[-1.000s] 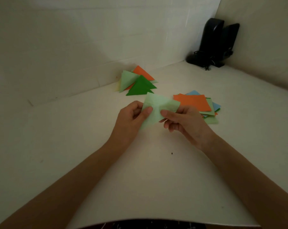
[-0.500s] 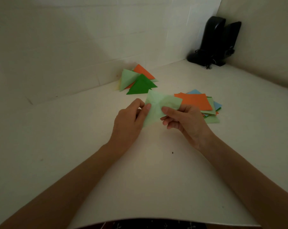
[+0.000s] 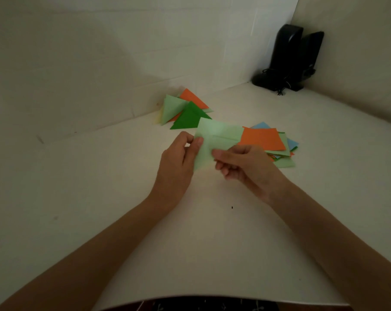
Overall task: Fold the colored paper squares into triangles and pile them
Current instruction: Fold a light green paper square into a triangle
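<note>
Holding the light green sheet (image 3: 219,135) up off the table (image 3: 122,198): left hand (image 3: 178,162) pinches its left edge, right hand (image 3: 243,167) pinches the near edge around the middle. The loose part sticks out away from me and rightward, so I'd guess the right hand does the folding. The triangle pile (image 3: 185,111) sits just beyond, nearer my left.

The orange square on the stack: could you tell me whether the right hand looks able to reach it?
Probably yes: the orange square lies topmost on the stack, just beyond the right hand. But that hand and the left hand both pinch the light green sheet, so it must let go first.
</note>
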The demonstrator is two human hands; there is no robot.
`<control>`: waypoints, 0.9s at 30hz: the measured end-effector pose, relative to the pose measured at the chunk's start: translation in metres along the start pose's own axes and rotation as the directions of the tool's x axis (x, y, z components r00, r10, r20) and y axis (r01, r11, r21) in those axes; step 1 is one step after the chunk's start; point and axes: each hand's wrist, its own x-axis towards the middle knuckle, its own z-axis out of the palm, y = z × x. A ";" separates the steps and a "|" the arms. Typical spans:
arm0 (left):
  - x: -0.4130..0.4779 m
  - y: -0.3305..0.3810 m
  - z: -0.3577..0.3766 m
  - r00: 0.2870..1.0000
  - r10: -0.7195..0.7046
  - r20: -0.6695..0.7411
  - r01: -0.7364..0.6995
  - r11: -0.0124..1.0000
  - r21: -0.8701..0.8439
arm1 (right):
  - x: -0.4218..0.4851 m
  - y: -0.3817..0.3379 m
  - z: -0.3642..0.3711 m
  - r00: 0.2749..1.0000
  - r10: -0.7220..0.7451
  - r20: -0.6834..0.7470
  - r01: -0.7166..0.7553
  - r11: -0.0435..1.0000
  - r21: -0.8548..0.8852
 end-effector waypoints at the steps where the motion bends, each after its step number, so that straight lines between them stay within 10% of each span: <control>1: 0.001 -0.001 -0.001 1.000 -0.014 0.005 0.014 1.000 -0.024 | 0.001 -0.002 -0.006 1.000 -0.011 -0.027 0.011 1.000 0.025; 13: 0.008 -0.005 -0.013 0.986 -0.094 0.136 0.098 0.995 -0.022 | 0.004 -0.009 -0.032 0.992 0.106 0.072 -0.092 0.980 -0.178; 18: 0.011 -0.001 -0.012 0.949 -0.307 0.072 0.309 0.863 -0.399 | 0.007 -0.004 -0.019 0.977 -0.070 -0.203 0.096 0.988 0.118; 21: 0.004 0.002 0.001 0.932 -0.326 0.159 0.362 0.872 -0.330 | 0.004 0.007 -0.001 0.969 -0.074 -0.235 0.125 0.970 0.209; 27: 0.006 0.000 -0.003 0.914 -0.383 0.132 0.402 0.814 -0.419 | -0.004 0.013 0.012 0.953 -0.302 0.006 0.299 0.941 -0.156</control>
